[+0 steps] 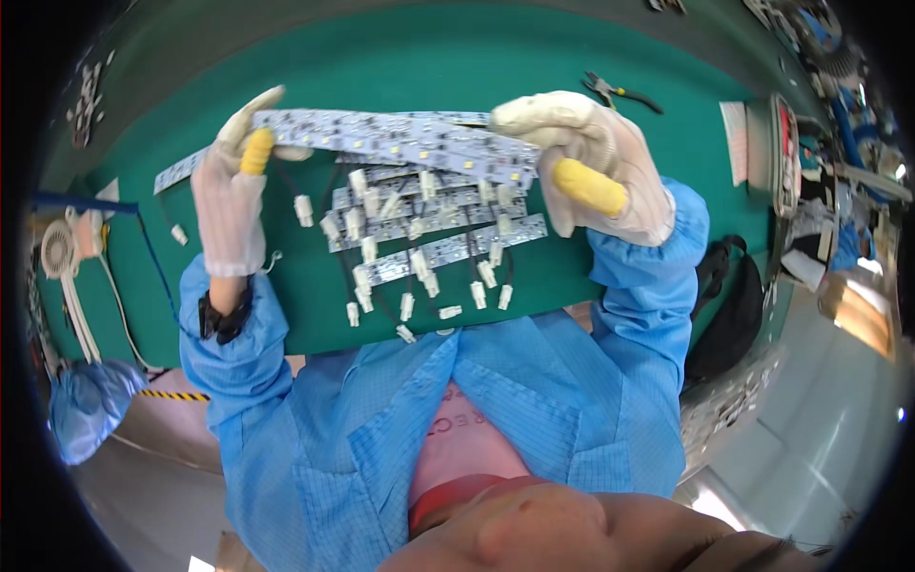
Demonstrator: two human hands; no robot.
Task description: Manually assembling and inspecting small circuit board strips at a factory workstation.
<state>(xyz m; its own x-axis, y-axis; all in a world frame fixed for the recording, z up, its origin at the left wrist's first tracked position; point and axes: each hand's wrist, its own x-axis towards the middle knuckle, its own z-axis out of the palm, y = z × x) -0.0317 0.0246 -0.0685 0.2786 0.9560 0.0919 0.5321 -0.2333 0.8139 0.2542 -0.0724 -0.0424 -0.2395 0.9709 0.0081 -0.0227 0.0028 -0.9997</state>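
My left hand, in a white glove with a yellow cover on the thumb, pinches the left end of a small fanned bundle of white LED strip boards. At the bundle's right end, my right hand is curled around it, gloved alike, thumb in front and fingers behind. Beneath the held bundle, more LED strip boards lie in overlapping rows on the green mat. Dark wires with white plug connectors hang and lie across them toward me. Another LED strip board lies partly behind my left hand.
The green work mat covers the bench. Pliers with dark and yellow handles lie at the far right. A small white fan stands at the left, and a black bag sits by the right edge.
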